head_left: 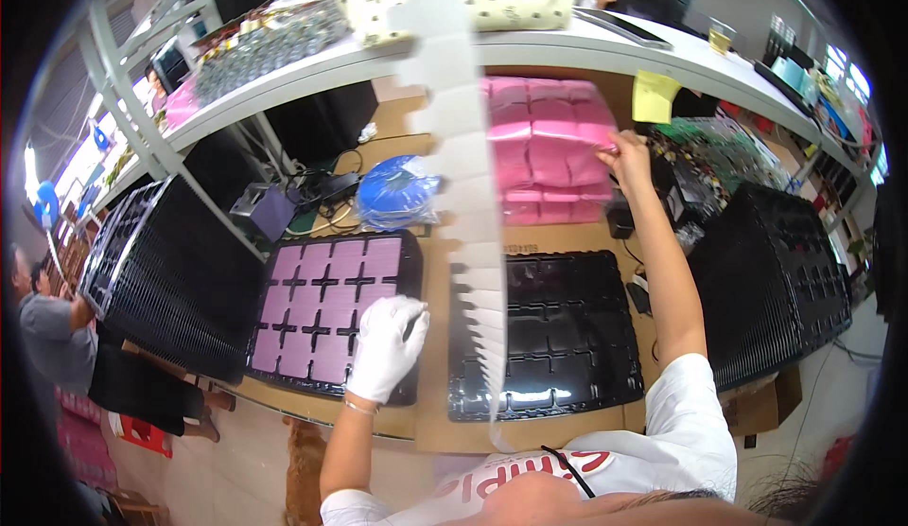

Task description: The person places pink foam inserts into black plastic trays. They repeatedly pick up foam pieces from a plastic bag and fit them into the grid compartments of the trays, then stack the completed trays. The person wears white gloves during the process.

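Note:
My left hand (386,346), in a white glove, is closed with its fingers curled over the right side of a black tray (412,271). Rows of purple-pink pads (326,308) fill that tray's compartments. Whether the glove holds something small is hidden. My bare right hand (627,162) reaches forward and pinches the right edge of a pink plastic-wrapped pack (553,138), which is stacked under the shelf. Nearer me, right of the middle, lies another black tray (567,337) with no pads visible in it. A pale jagged-edged strip (463,148) crosses the view and covers part of this tray.
Tall stacks of black trays stand at left (180,280) and right (766,289). Behind the padded tray lies a blue roll (397,190) in clear plastic, beside cables. A white shelf (605,48) spans above. A person (61,337) sits at far left; a brown furry animal (305,474) is below the table.

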A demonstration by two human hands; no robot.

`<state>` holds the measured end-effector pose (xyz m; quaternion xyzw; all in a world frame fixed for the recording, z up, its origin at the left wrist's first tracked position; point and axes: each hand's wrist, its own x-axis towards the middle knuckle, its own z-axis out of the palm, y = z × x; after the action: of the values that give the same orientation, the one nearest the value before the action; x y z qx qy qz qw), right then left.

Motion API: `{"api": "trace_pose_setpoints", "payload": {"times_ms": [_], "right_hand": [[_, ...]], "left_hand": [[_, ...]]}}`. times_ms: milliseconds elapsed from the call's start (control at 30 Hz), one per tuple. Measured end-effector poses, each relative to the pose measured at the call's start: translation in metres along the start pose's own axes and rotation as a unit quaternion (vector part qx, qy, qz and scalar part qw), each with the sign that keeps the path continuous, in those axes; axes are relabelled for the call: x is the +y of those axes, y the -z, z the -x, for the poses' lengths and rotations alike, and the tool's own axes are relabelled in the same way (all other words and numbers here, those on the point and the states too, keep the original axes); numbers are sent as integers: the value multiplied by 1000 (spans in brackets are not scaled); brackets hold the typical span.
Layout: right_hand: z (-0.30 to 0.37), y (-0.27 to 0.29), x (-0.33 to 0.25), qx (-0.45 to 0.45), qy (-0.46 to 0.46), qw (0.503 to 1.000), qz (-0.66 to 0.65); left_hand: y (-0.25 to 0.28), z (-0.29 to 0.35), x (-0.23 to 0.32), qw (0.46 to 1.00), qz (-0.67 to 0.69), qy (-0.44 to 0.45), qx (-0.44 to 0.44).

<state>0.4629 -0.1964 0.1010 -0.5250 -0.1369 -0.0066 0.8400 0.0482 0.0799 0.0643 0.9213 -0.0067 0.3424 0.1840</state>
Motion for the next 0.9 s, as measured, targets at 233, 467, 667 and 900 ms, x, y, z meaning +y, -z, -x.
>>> {"api": "trace_pose_setpoints", "payload": {"times_ms": [233,467,667,900], "right_hand": [[-12,15,-5,11,13,911,412],[23,-41,6,-228,555,565,566],[19,-44,26,-211,556,529,605],[20,-70,36,-188,438,643,599]], "left_hand": [[-59,-103,-18,996,-12,-82,-45],[-107,-241,-1,973,-118,-198,-24],[-131,-289,8,955,-155,-112,-226],[-154,-285,1,960,-193,-112,-167]]}}
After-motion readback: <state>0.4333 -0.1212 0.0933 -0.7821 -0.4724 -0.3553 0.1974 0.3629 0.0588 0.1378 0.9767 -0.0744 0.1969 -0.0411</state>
